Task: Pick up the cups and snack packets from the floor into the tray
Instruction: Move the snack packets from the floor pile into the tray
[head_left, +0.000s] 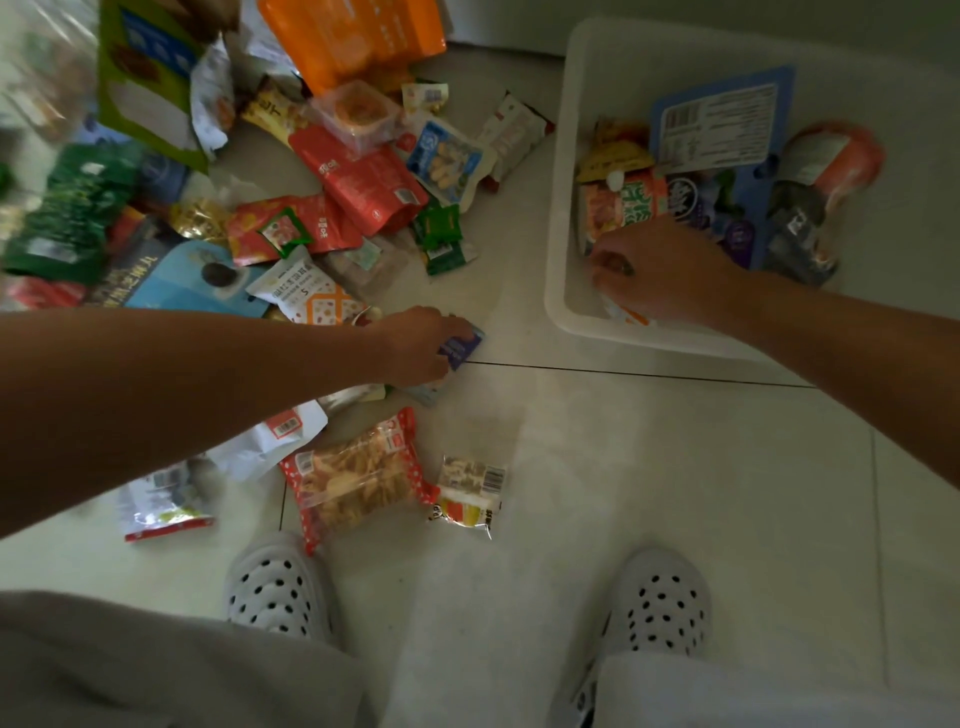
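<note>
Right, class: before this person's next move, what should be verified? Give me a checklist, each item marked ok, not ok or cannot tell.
1. Left hand grips the small blue packet lying on the pale tiled floor: ok.
2. Right hand is inside the rim of the white plastic tray: ok.
3. Right hand has released the white-and-orange packet beneath it: cannot tell, the curled fingers hide the contact.
4. Tray has room for more: ok, bare bottom shows at its right side.
5. Floor free of packets: not ok, the red-dotted clear bag of snacks and many others lie there.
</note>
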